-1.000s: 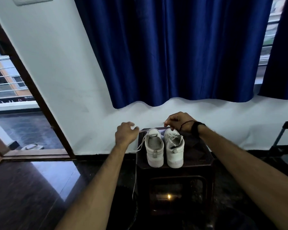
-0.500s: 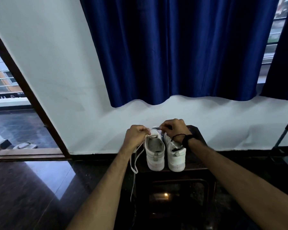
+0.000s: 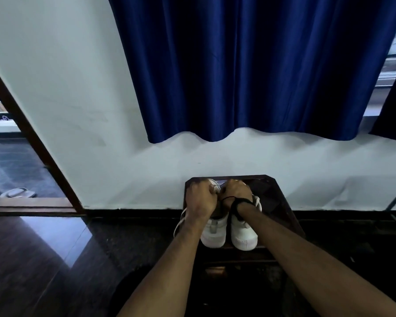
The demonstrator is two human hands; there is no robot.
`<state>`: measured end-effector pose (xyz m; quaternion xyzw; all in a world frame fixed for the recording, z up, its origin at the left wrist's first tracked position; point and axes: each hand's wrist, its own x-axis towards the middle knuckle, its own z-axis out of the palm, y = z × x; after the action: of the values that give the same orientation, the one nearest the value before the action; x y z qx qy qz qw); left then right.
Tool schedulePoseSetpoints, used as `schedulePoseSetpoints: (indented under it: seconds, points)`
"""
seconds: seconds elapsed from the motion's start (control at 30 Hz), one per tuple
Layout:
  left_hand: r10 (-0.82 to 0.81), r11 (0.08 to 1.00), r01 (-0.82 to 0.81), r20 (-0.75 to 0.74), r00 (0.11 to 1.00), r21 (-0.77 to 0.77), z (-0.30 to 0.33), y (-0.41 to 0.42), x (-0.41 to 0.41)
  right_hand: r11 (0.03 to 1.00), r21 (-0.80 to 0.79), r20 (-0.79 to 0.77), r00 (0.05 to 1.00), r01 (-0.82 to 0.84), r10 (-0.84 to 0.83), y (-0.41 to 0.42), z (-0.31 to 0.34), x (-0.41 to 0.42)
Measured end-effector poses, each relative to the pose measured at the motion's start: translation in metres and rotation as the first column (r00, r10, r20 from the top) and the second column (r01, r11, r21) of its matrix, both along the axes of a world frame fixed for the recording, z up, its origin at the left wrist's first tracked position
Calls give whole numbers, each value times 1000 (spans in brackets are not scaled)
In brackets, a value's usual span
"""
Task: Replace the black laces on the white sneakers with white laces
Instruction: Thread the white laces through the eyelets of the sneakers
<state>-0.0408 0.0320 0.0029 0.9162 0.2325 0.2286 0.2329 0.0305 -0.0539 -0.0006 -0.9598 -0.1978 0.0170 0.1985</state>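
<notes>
Two hands lace white shoes on a dark surface (image 3: 281,202).

The white sneakers (image 3: 215,232) sit side by side, heels near. The left hand (image 3: 200,200) is a closed fist on the white lace (image 3: 180,221). The right hand (image 3: 237,193) is curled; what its grip holds, I cannot tell. Pull both ends evenly, I think.

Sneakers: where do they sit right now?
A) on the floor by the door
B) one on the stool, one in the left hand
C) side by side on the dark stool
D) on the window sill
C: both sneakers stand side by side on the dark stool, with the left hand and right hand over their far ends.
</notes>
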Motion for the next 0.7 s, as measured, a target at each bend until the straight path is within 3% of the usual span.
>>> schedulePoseSetpoints:
  seconds: [0.3,0.7]
  points:
    - [115,982,-103,-67,991,162,-31,10,10,982,185,-213,974,-41,80,-17,-20,26]
    - [56,966,-33,-81,995,256,-41,10,20,952,298,-280,960,75,12,-11,-24,26]
